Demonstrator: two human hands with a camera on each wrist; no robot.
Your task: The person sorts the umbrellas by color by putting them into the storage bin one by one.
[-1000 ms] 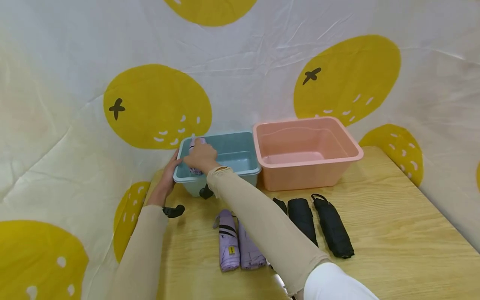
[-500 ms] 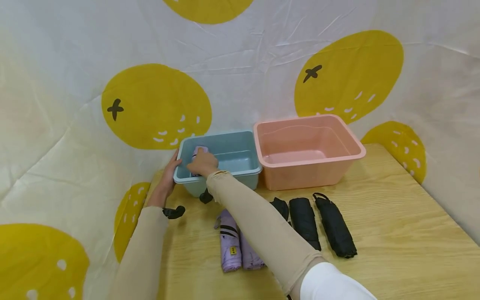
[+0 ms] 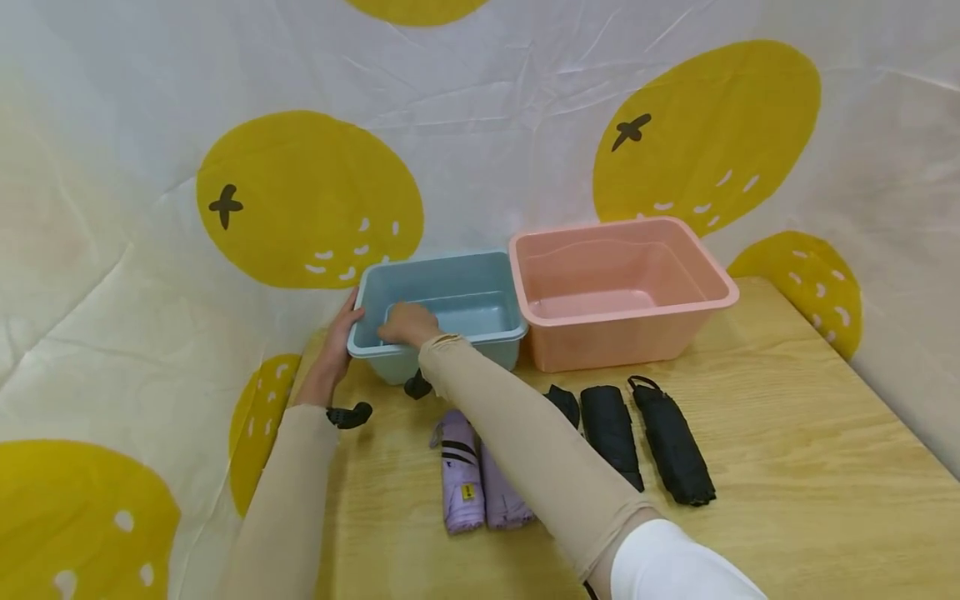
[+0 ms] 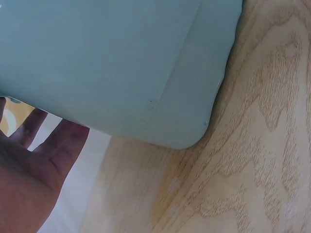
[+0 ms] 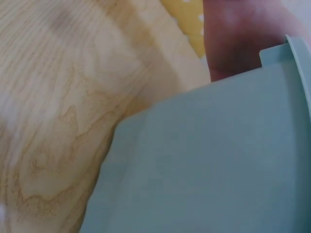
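Note:
In the head view, my left hand (image 3: 336, 342) holds the left side of a light blue plastic tub (image 3: 480, 265), its thumb at the rim. The left wrist view shows fingers (image 4: 65, 141) along the tub's outer wall. My right hand (image 3: 411, 325) reaches down inside the tub's left part; its fingertips and anything in them are hidden. In front of the tub, two folded lavender umbrellas (image 3: 462, 479) lie side by side on the table, the second partly behind my right sleeve. The right wrist view has only the tub wall (image 5: 209, 155) and part of a hand (image 5: 243, 39) behind it.
A larger pink tub (image 3: 622, 342) stands touching or close to the blue one on its right. Three folded black umbrellas (image 3: 671, 450) lie in front of it on the wooden table (image 3: 795, 467). A white cloth (image 3: 480, 100) with yellow fruit shapes hangs behind and at the sides.
My right hand has lowered a folded lavender umbrella into the blue tub; that umbrella is now out of sight. My left hand stays at the tub's side. The head view has tilted slightly down.

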